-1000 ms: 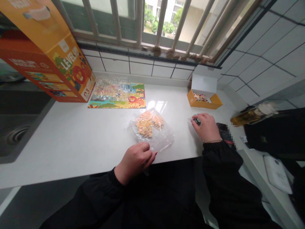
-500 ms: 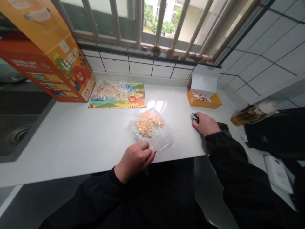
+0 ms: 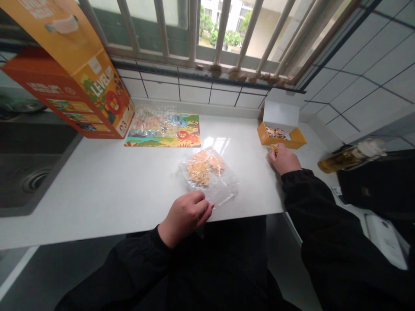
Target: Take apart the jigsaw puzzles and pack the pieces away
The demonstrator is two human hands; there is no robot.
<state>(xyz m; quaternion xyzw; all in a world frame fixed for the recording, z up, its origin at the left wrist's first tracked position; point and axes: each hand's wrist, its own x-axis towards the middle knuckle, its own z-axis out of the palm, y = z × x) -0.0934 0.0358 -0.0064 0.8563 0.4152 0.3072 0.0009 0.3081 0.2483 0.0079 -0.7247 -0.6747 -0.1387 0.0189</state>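
My left hand (image 3: 186, 216) is closed at the counter's front edge, with the near edge of a clear plastic bag (image 3: 223, 188) pinched in its fingers. Orange puzzle pieces (image 3: 198, 170) lie inside that bag, flat on the counter. Further right, my right hand (image 3: 285, 160) has its fingers closed around a small shiny yellowish item (image 3: 274, 148); most of it is hidden, so its kind is unclear. Just beyond that hand stands an open orange box (image 3: 280, 141) with a white raised lid and small red-and-white packets (image 3: 276, 133) inside.
A big orange puzzle box (image 3: 97, 99) stands at the left, beside the sink (image 3: 35, 181). A colourful picture board (image 3: 188, 134) lies by the wall under crumpled clear plastic (image 3: 155, 121). To the right is a bottle of amber liquid (image 3: 343, 160). A barred window (image 3: 227, 43) is behind.
My right hand has moved slightly away from me, closer to the small orange box; a yellowish item shows in its fingers where a dark, silvery one showed before. My left hand stays on the bag.
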